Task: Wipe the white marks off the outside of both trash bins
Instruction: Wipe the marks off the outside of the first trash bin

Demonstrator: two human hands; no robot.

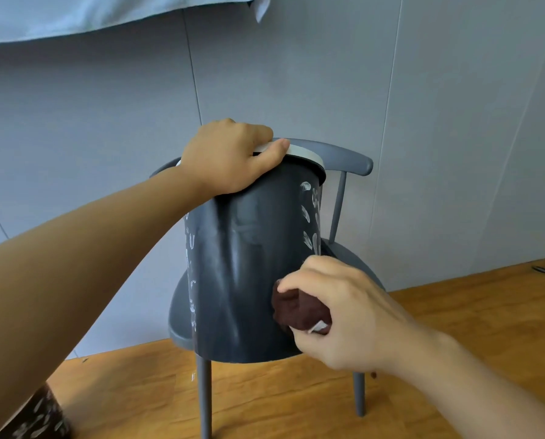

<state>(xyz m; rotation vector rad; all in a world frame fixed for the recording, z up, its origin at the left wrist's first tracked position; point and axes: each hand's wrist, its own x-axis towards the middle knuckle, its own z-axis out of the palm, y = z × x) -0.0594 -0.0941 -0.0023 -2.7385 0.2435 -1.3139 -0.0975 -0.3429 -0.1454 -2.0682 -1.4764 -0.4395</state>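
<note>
Gripping the bin (249,280) rim, left hand (223,156) curls; right hand (344,312) clutches a cloth (296,308) against it.

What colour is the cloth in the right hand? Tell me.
Dark maroon-brown cloth, seen in the head view.

- One head-worn wide-angle view looks forward and down from the person's own position.
- It sits close above a dark trash bin (252,274) on a grey chair (347,156).
- It faces a grey panelled wall (423,106), with wooden floor (454,312) below.
</note>
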